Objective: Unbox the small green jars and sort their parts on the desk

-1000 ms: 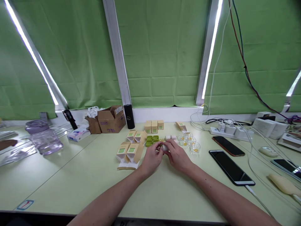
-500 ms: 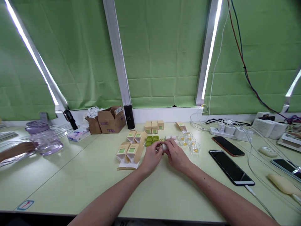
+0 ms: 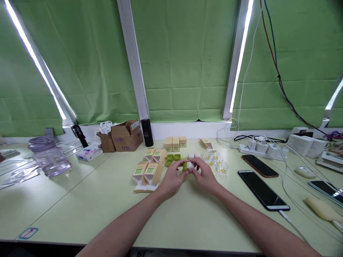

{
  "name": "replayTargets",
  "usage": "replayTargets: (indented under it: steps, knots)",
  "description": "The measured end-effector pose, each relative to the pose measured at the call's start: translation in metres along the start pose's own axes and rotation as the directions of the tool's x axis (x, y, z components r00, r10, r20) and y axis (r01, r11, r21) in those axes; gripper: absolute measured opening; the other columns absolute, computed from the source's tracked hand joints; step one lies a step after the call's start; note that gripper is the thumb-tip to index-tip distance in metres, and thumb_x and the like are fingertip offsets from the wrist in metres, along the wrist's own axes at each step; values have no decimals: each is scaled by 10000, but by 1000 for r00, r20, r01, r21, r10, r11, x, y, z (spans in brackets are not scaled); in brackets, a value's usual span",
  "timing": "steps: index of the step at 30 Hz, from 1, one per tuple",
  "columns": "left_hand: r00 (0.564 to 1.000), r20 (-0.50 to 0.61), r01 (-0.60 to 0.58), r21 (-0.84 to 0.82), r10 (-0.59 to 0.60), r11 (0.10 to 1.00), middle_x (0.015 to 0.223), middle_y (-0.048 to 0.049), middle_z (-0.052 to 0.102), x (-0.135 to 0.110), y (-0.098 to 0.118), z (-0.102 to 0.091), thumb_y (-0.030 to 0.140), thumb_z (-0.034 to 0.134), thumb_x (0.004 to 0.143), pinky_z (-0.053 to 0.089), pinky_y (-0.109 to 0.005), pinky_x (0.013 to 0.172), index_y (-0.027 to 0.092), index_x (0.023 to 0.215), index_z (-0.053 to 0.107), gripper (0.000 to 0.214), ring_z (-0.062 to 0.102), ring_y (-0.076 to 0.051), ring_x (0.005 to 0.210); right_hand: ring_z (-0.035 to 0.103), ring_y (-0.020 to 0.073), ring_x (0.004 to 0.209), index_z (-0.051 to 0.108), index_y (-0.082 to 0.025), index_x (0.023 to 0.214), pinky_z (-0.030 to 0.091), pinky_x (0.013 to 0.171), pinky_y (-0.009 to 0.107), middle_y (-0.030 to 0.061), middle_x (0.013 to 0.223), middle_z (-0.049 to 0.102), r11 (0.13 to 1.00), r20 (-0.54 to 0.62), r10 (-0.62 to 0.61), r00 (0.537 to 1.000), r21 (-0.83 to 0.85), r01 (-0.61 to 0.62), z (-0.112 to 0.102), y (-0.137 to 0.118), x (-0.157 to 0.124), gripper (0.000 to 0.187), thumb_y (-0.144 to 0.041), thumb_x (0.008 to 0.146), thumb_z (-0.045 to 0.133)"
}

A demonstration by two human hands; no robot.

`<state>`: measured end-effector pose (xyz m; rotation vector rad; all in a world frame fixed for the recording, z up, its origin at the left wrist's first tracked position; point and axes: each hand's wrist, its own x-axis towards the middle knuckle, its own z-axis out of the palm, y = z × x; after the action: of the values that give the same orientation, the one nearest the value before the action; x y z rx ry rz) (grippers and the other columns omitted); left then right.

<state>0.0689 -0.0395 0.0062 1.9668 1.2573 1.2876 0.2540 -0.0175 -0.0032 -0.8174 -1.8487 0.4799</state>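
A small green-and-white piece [image 3: 190,165] is pinched between the fingertips of the left hand [image 3: 171,179] and right hand [image 3: 206,176]. Near it on the surface [image 3: 187,221] stand green cups [image 3: 169,162], clear cups [image 3: 222,167] to the right and opened boxes [image 3: 150,169] to the left.

Left forearm [image 3: 125,221], right forearm [image 3: 246,217]: bare, both slanting forward and inward. Left hand [image 3: 173,177], right hand [image 3: 205,175]: near each other, fingers bent, thumbs pointing inward, tips close together, each in a pinch.
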Motion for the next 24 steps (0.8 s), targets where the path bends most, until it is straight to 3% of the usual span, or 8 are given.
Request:
replayTargets:
  steps: [11,15,19,24]
  knots:
    - [997,-57,57,12,-56,998,1173,-130,704,4,8,3,402,735,849,518,-409,923,182,1218,687,432,640,-267,1068,613,222,890,678,-226,1114,509,835,389,69,1038,702,975,-49,142,989,181,-131,6,-2,1,302,-459,925,640]
    - [993,-76,93,18,-91,995,1160,-128,719,5,7,1,354,733,836,528,-396,872,183,1211,696,414,656,-272,1050,639,235,941,688,-230,1105,510,875,404,67,1043,716,924,-75,226,971,331,-189,4,1,4,355,-521,902,674]
    - [980,-111,161,-27,-163,987,1123,-113,743,8,2,-6,324,736,823,544,-372,826,181,1197,703,401,688,-255,971,646,224,880,720,-230,1048,529,803,380,57,997,733,762,-119,382,916,602,-240,-6,8,11,449,-607,808,757]
    - [974,-149,147,-162,-171,976,1181,-123,743,10,0,-10,339,700,866,560,-376,867,167,1249,666,420,707,-247,1006,657,218,857,745,-211,919,526,679,329,75,1007,743,454,29,525,851,836,-308,-14,14,13,423,-564,713,851]
